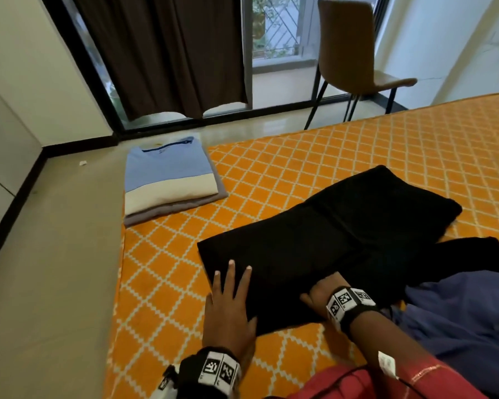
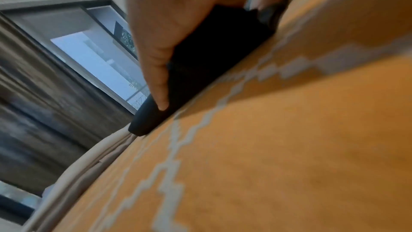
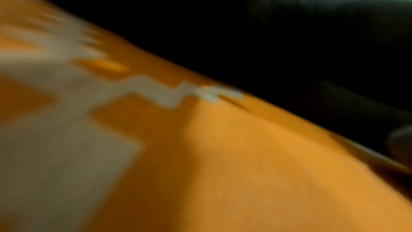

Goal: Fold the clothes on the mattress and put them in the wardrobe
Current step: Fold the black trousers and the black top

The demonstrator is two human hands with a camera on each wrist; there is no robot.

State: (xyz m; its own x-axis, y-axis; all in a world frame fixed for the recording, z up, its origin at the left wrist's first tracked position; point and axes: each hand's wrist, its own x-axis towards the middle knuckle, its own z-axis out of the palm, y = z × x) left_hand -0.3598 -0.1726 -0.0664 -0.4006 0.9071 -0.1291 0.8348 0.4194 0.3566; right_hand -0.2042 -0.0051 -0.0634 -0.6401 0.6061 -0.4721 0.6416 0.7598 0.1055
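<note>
A black garment (image 1: 329, 240) lies partly folded on the orange diamond-patterned mattress (image 1: 357, 154). My left hand (image 1: 228, 300) presses flat on its near left corner, fingers straight. In the left wrist view the left hand (image 2: 156, 41) lies on the black garment (image 2: 200, 59) above the mattress (image 2: 289, 147). My right hand (image 1: 320, 295) is at the garment's near edge, its fingers hidden under a fold of the cloth. The right wrist view is blurred and shows only the black garment (image 3: 267, 41) on the mattress (image 3: 200, 165).
A folded stack (image 1: 167, 174), blue and cream on top of grey, sits at the mattress's far left corner. A navy garment (image 1: 458, 312) lies crumpled to the right. A brown chair (image 1: 355, 59) stands by the window. White panelled doors (image 1: 0, 139) line the left wall.
</note>
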